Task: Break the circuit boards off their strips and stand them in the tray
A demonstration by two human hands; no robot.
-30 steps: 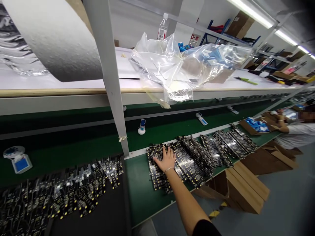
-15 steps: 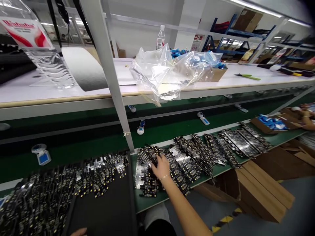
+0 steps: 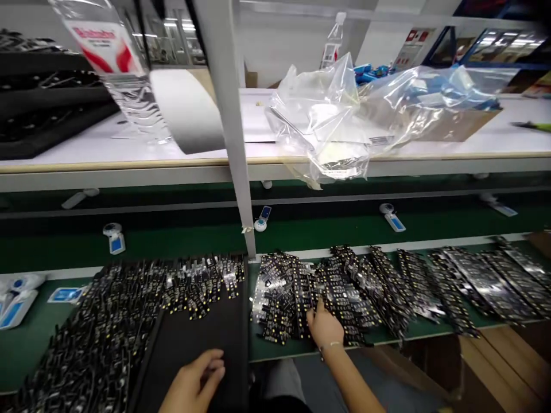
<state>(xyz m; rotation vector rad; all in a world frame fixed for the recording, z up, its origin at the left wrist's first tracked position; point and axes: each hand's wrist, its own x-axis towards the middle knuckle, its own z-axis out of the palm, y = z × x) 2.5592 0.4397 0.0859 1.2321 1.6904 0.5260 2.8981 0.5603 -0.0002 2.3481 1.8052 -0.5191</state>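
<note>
My left hand hovers over the black tray, its thumb and curled fingers apart with nothing seen between them. Small black circuit boards with yellow dots lie heaped on and around the tray's left and back. On the right, my right hand reaches into overlapping panels of similar circuit boards. Its index finger stretches out and touches them, while the other fingers are partly hidden. No board is visibly lifted.
A grey post rises between the two groups of boards. Handheld white-and-blue devices lie on the green conveyor belt behind. The shelf above bears a large water bottle, a white roll and plastic bags.
My view has swung left. My left hand has come up further into view over the tray. My right hand has shifted right along the board panels, its index finger now extended.
</note>
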